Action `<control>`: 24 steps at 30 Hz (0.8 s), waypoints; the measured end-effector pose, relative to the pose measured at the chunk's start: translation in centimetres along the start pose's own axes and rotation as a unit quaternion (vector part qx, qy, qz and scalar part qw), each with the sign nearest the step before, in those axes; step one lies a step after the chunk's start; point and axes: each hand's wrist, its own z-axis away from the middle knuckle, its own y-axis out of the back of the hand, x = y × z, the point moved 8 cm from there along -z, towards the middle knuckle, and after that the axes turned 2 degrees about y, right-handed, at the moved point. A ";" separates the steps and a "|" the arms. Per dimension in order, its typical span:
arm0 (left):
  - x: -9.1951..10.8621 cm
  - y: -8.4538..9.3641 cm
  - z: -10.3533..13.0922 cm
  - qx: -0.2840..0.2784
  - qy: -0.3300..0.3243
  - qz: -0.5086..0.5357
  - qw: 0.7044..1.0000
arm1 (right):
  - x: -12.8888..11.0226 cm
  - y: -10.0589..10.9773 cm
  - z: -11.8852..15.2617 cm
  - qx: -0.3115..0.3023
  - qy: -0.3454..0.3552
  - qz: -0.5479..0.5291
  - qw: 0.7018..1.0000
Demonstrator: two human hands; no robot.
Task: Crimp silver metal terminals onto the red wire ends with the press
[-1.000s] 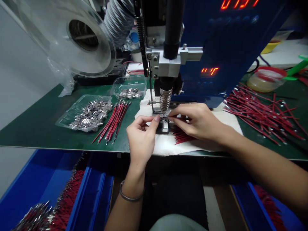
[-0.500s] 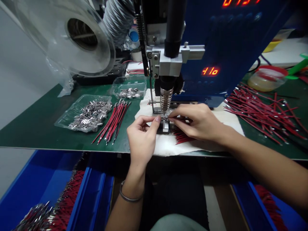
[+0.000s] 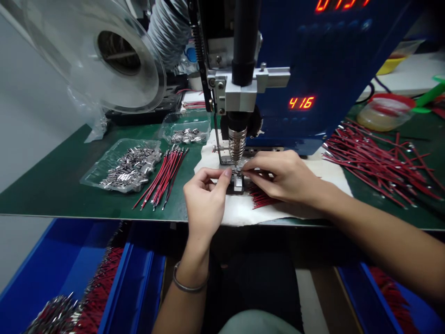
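Note:
My left hand (image 3: pixel 206 198) is closed in a pinch, thumb and forefinger meeting at the left side of a small metal fixture (image 3: pixel 238 182). From the right, my right hand (image 3: pixel 283 175) pinches at the same spot, its fingertips almost touching the fixture. What each hand holds is too small and covered to make out. Just above the fingertips stands the spring-wrapped tip of a soldering head (image 3: pixel 237 146). Short red wires (image 3: pixel 261 198) lie partly hidden beneath my right hand on a white cloth (image 3: pixel 239 214).
A clear tray of small metal cylinders (image 3: pixel 86 178) and a bundle of red and black wires (image 3: pixel 160 178) lie left. More wires (image 3: pixel 378 164) are heaped right. A blue machine (image 3: pixel 323 55) with red digits rises behind; blue bins (image 3: pixel 139 273) sit below the table edge.
The soldering head appears slightly further left in the view, and the lower red display now reads 416. Both hands keep nearly the same pinched pose.

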 end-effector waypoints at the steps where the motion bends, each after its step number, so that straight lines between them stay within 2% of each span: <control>1: 0.0 0.0 0.0 0.000 0.001 0.000 1.000 | 0.0 0.0 0.0 -0.002 0.006 0.002 1.000; 9: 0.0 0.1 0.0 0.003 0.009 -0.020 1.000 | -0.1 -0.1 0.3 0.002 0.047 0.028 0.998; 24: 0.1 0.1 0.1 0.002 0.013 -0.020 1.000 | -0.3 0.0 0.3 -0.005 0.049 0.057 0.997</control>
